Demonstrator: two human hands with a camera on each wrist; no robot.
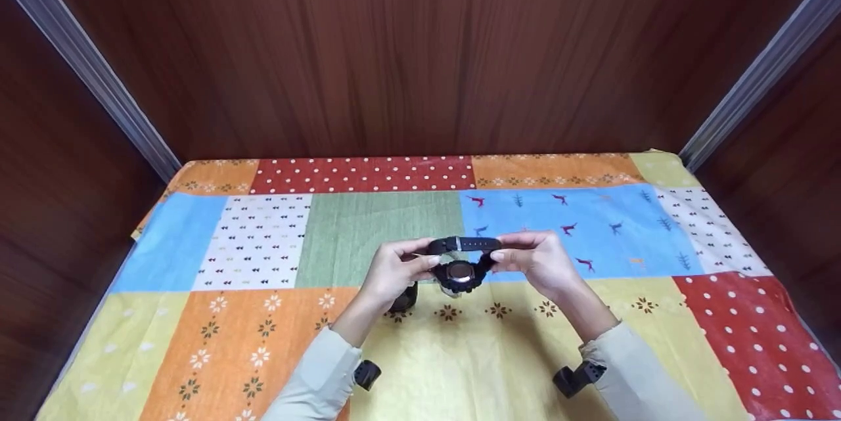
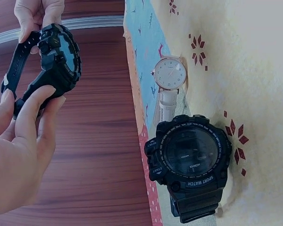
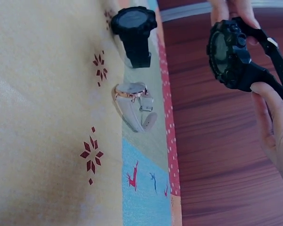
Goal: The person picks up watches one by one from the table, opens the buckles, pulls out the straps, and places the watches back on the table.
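Note:
A black digital sports watch (image 1: 460, 271) is held in the air above the table, face towards me, with its strap bent into a loop. My left hand (image 1: 393, 270) pinches it at the left side, thumb in front. At the other side my right hand (image 1: 540, 262) pinches the strap between thumb and fingers. Below them, a second black sports watch (image 2: 191, 153) lies on the cloth, nearer my left hand. Beside it rests a white-strapped watch (image 2: 170, 73) with a rose-gold case, mostly hidden behind the held watch in the head view.
A patchwork-print cloth (image 1: 250, 329) covers the table. Brown wood-grain panels (image 1: 407, 53) stand behind it and at both sides, with grey metal strips (image 1: 98, 66) in the corners. Black wrist devices (image 1: 578, 378) are strapped near both sleeves.

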